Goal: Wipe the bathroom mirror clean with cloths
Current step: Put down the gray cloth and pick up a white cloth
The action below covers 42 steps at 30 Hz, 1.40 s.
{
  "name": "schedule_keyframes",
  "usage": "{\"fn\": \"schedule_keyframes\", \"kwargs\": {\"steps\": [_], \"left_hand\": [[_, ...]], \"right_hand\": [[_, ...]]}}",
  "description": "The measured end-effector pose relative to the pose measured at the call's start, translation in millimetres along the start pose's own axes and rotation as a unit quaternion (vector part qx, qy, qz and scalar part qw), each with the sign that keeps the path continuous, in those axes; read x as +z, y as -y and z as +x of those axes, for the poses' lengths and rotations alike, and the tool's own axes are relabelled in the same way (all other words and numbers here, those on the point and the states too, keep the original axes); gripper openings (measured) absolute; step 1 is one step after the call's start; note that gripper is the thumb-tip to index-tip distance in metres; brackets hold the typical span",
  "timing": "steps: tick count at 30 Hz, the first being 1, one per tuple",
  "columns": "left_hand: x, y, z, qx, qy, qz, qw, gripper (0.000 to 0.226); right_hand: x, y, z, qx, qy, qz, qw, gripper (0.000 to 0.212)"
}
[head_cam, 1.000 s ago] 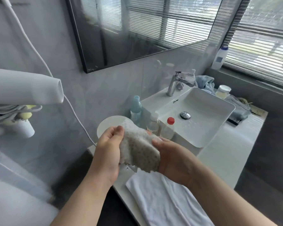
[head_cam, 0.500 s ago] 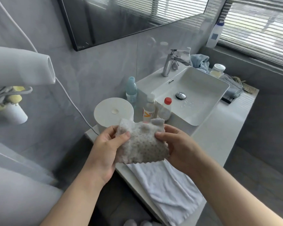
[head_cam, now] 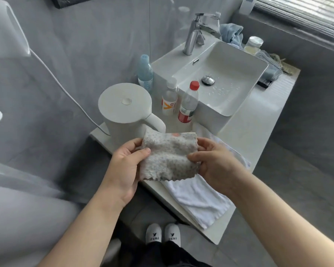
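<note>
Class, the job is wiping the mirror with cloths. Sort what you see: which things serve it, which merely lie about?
For the job: speckled cloth, pinched by left hand and right hand; white towel.
Lying about: kettle, red-capped bottle, blue bottle, sink, faucet.

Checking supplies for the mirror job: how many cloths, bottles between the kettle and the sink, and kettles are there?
Cloths: 3 (speckled cloth held by left hand and right hand, white towel, blue cloth)
Bottles: 3 (blue-capped bottle, clear-capped bottle, red-capped bottle)
Kettles: 1 (white kettle)
Total: 7
</note>
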State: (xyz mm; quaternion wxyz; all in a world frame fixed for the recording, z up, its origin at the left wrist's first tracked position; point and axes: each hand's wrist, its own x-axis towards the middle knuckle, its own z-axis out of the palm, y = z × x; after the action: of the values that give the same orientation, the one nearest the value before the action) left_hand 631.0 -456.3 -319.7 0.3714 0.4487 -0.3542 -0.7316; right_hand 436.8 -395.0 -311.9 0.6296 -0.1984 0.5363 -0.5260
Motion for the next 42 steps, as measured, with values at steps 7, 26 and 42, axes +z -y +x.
{"fn": "schedule_keyframes", "kwargs": {"steps": [7,26,42], "left_hand": [[-4,21,1,-0.028,0.035,0.015,0.999,0.035],[15,59,37,-0.016,0.124,0.061,0.99,0.029],[91,104,3,-0.269,0.229,0.093,0.931,0.035]], "right_hand": [[-9,-11,-1,0.024,-0.048,0.0,0.999,0.042],[-44,-19,-32,-0.023,-0.132,0.023,0.991,0.022],[-84,-53,-97,-0.052,-0.24,-0.141,0.959,0.012]]}}
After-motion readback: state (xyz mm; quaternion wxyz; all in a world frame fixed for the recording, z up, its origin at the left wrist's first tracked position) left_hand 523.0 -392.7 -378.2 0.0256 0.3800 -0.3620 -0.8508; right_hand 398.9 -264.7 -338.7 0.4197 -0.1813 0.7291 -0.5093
